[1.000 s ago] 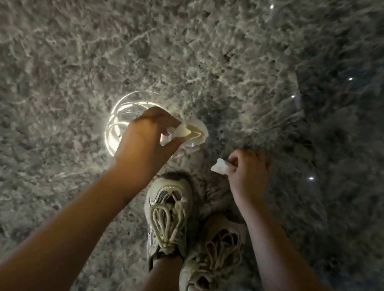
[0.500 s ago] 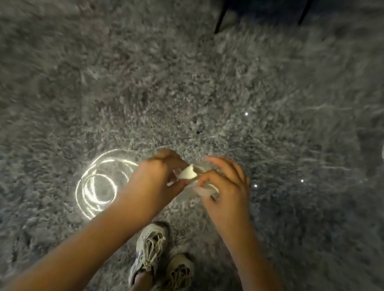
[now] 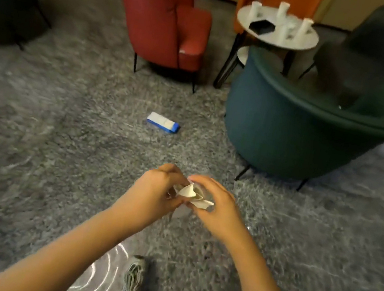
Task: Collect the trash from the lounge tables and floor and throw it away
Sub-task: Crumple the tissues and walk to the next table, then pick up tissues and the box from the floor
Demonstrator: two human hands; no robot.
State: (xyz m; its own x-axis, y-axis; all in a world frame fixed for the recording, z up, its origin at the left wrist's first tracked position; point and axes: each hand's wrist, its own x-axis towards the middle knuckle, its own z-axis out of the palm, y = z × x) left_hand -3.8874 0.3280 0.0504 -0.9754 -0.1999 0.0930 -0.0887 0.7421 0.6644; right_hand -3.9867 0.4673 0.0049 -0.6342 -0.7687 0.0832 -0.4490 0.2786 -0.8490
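A crumpled wad of thin white paper [image 3: 193, 193] is held above the floor, nearer the camera than the round-backed teal armchair [image 3: 289, 136]. Its longer side runs across from the left hand [image 3: 154, 195] to the right hand [image 3: 216, 207], and it is pinched by curled fingers of both. A flat blue-and-white box [image 3: 163, 122] is seen lying on the shaggy grey carpet [image 3: 46, 146] beside that armchair, blue end toward it.

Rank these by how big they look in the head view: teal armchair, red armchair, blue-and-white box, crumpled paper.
1. teal armchair
2. red armchair
3. blue-and-white box and crumpled paper look about alike; the paper is nearer the camera and partly covered, so unranked.
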